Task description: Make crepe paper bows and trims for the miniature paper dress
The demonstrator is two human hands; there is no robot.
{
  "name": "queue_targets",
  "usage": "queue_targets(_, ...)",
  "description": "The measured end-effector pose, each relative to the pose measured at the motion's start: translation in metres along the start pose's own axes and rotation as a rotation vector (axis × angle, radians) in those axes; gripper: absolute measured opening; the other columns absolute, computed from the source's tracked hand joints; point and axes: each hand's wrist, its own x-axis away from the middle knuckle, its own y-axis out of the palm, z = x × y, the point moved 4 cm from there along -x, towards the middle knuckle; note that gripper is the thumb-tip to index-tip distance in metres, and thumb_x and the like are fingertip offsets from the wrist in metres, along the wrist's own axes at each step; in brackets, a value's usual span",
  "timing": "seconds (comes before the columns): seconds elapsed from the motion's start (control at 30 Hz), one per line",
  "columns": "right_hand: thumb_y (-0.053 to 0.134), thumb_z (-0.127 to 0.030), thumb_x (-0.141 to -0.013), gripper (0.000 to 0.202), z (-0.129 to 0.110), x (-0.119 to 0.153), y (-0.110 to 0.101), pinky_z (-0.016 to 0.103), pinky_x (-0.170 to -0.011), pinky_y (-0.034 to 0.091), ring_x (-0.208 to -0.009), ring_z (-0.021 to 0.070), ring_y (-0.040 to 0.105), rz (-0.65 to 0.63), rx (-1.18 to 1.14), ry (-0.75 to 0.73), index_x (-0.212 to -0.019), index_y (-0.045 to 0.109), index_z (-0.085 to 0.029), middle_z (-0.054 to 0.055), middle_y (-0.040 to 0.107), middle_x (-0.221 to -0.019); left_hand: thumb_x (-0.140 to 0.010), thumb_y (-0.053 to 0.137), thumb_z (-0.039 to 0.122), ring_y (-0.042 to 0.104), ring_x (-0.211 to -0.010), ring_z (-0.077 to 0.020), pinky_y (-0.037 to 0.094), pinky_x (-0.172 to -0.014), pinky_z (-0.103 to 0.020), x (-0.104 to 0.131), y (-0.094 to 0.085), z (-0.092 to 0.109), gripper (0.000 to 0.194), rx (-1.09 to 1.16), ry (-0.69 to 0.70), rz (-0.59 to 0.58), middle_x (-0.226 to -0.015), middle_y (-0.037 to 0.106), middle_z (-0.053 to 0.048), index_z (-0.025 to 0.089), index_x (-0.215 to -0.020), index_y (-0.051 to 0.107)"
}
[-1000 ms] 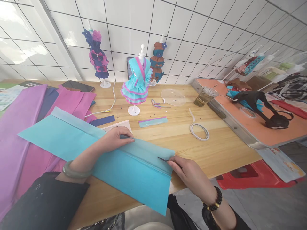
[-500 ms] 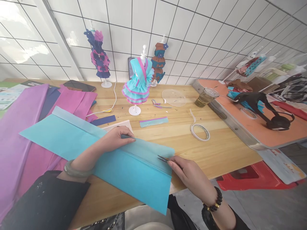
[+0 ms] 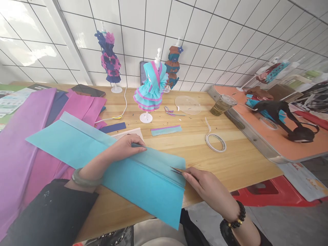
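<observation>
In my head view, with twelve o'clock straight ahead, the turquoise sheet (image 3: 159,191) lies slantwise around eight o'clock on the wooden table (image 3: 246,160), its far edge folded over. My left hand (image 3: 128,147) rests on that fold, thumb and fingers close together, probably to stop it sliding or springing open; I can't tell whether they pinch it. Toward four o'clock my right hand (image 3: 205,182) grips a thin pointed tool (image 3: 176,170), tip inward over the fold, likely for fine control. The tape roll (image 3: 216,150), past three, sits clear of the sheet, seemingly for easy reach.
</observation>
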Motion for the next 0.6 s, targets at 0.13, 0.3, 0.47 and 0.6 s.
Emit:
queue_targets(0.13,0.025,-0.045,-0.091,0.042,-0.011,-0.007,0.002,0.027,-0.057,0.037,-0.065,0.0183,0.059,0.015,0.025,-0.036,-0.080,0.058,-0.022,0.002,0.063,-0.068,-0.075,0.055,0.043,0.059,-0.077,-0.0171,0.046,-0.075,-0.029,0.000,0.000,-0.002,0.025,0.002,-0.002,-0.003,-0.078,0.065,-0.002,0.020,-0.075,0.065)
queue_targets(0.3,0.023,-0.046,-0.091,0.043,-0.019,-0.015,0.006,0.026,-0.057,0.036,-0.067,0.0185,0.060,0.022,0.051,-0.050,-0.082,0.057,-0.021,0.003,0.063,-0.069,-0.075,0.055,0.042,0.059,-0.077,-0.0167,0.046,-0.075,-0.028,0.000,0.000,-0.003,0.024,-0.009,0.004,-0.005,-0.078,0.065,-0.002,0.021,-0.076,0.065)
queue_targets(0.47,0.023,-0.045,-0.092,0.041,-0.021,-0.018,0.012,0.026,-0.056,0.034,-0.064,0.0178,0.059,0.037,0.089,-0.067,-0.079,0.054,-0.022,0.002,0.062,-0.067,-0.076,0.055,0.040,0.058,-0.076,-0.0159,0.046,-0.074,-0.027,-0.001,0.000,-0.003,0.022,-0.014,0.013,-0.010,-0.078,0.064,-0.001,0.021,-0.075,0.065)
queue_targets(0.6,0.022,-0.044,-0.092,0.040,-0.023,-0.018,0.014,0.026,-0.056,0.035,-0.065,0.0180,0.059,0.040,0.092,-0.075,-0.082,0.053,-0.021,0.003,0.062,-0.069,-0.076,0.056,0.039,0.058,-0.076,-0.0158,0.045,-0.073,-0.027,-0.001,0.000,-0.001,0.021,-0.009,0.015,-0.008,-0.077,0.064,-0.001,0.020,-0.075,0.065)
